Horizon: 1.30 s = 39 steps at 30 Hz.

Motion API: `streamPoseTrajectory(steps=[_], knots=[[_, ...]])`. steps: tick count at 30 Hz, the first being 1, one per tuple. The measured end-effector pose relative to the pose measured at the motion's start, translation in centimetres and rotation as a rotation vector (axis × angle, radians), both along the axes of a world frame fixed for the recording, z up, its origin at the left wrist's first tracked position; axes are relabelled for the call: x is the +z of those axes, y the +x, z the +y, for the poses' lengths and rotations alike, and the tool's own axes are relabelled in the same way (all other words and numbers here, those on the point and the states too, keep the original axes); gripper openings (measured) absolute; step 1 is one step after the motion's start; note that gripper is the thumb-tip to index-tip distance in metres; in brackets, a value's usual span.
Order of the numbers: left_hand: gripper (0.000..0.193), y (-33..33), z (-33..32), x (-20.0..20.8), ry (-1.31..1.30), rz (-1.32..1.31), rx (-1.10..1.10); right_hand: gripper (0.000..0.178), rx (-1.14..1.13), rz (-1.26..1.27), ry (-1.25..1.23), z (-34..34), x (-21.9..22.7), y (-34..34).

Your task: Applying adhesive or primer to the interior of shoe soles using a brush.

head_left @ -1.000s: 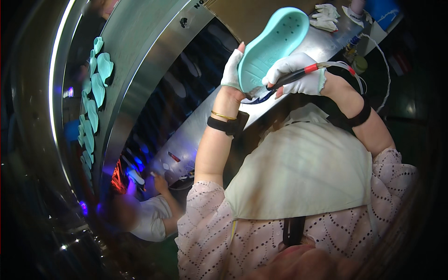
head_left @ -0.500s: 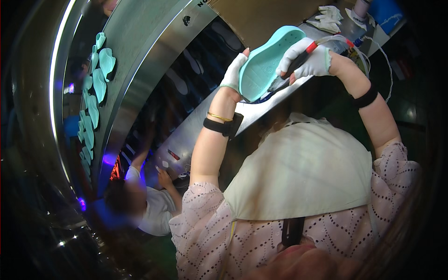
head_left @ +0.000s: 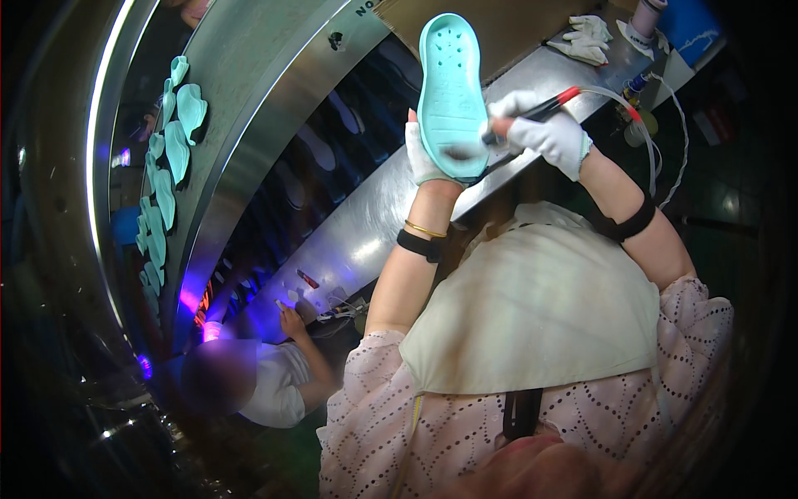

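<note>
A turquoise shoe sole [head_left: 449, 87] with small holes near its far end is held nearly upright, its inner face toward me. My left hand [head_left: 421, 158], in a white fingerless glove, grips it along the left edge and heel; some fingers are hidden behind it. My right hand [head_left: 547, 140], gloved alike, is closed around a black-handled brush [head_left: 542, 109] with a red fitting and a clear hose [head_left: 643, 137]. The brush's blurred dark tip is over the sole's heel, which shows a greyish smear; whether it touches I cannot tell.
Below is a metal table [head_left: 366, 220], with white gloves [head_left: 588, 38] and a cone-shaped spool [head_left: 647, 18] at the far right. At left a belt [head_left: 241, 50] carries several turquoise pieces [head_left: 176, 150]. A co-worker [head_left: 278, 382] works at lower left, near purple light.
The sole has turned from leaning right to nearly upright, and moved slightly left. My right hand has shifted, bringing the brush across the heel. The co-worker's arm has moved.
</note>
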<state>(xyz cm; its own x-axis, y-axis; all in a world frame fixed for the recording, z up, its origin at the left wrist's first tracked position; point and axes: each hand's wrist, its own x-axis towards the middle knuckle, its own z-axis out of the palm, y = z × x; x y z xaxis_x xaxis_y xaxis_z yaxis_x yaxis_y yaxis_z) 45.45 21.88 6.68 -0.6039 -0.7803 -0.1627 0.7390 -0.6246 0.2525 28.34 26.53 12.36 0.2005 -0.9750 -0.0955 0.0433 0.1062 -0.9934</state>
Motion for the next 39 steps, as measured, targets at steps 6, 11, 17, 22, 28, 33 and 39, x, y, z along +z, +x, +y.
streamPoseTrajectory(steps=[6, 11, 17, 22, 28, 33, 39], knots=[[0.068, 0.4, 0.2, -0.5, -0.096, -0.102, 0.090, 0.007, -0.015, -0.399, 0.232, -0.5, -2.0, 2.3], [0.065, 0.1, 1.4, 1.8, -0.035, -0.114, 0.099, 0.009, -0.139, -0.184, -0.147, -1.2, 0.5, 1.7], [0.064, -0.8, 1.6, 1.6, -0.011, -0.134, 0.171, 0.010, -0.243, -0.084, -0.297, -2.2, -0.2, 2.6], [0.075, -0.6, 2.3, 2.8, -0.151, -0.099, 0.042, 0.008, -0.505, -0.279, -0.241, -4.4, 0.9, -0.6], [0.073, 0.0, 2.3, 2.1, -0.227, -0.178, 0.031, 0.009, -0.270, -0.056, -0.541, -4.6, 0.1, -0.4], [0.068, 1.0, 2.0, 2.6, -0.301, -0.297, 0.045, 0.018, -0.127, -0.120, -0.578, -3.8, 0.8, -2.2], [0.062, 1.3, 1.6, 3.4, -0.310, -0.347, 0.128, 0.020, 0.106, 0.515, -0.888, -2.5, 3.3, -3.1]])
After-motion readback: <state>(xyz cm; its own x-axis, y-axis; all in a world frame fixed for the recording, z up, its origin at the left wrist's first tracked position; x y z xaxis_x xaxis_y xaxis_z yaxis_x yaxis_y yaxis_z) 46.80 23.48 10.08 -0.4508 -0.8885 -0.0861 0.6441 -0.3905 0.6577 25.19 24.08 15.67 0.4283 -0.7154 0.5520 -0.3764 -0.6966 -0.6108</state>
